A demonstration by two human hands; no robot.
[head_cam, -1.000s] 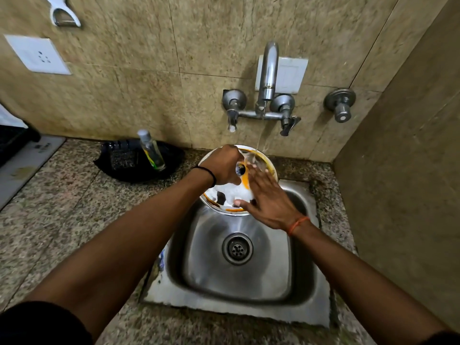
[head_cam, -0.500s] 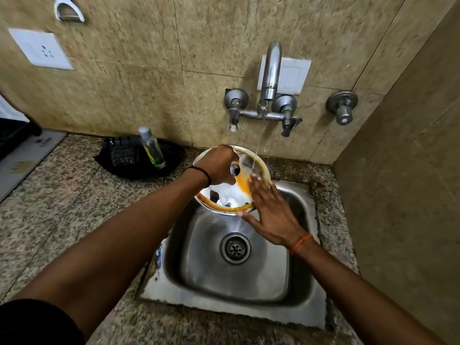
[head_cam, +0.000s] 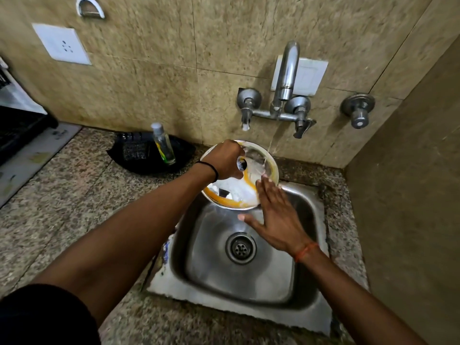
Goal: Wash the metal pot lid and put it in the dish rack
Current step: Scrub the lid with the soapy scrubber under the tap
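Observation:
The round metal pot lid (head_cam: 231, 195) is held tilted over the back edge of the steel sink (head_cam: 306, 290), streaked with yellow residue and white soap foam. My left hand (head_cam: 224, 159) is closed around the lid's knob at its centre. My right hand (head_cam: 273, 217) lies flat and open, its fingertips on the lid's lower right rim. A thin stream of water runs from the tap (head_cam: 286, 78) onto the lid's upper right part.
A black tray (head_cam: 139, 158) with a scrubber and a clear soap bottle (head_cam: 163, 143) sits on the granite counter left of the sink. A black rack (head_cam: 17, 130) stands at the far left edge. A tiled wall closes the right side.
My right hand has slid down and right across the lid, from its face to its lower rim. The view has shifted slightly downward and left.

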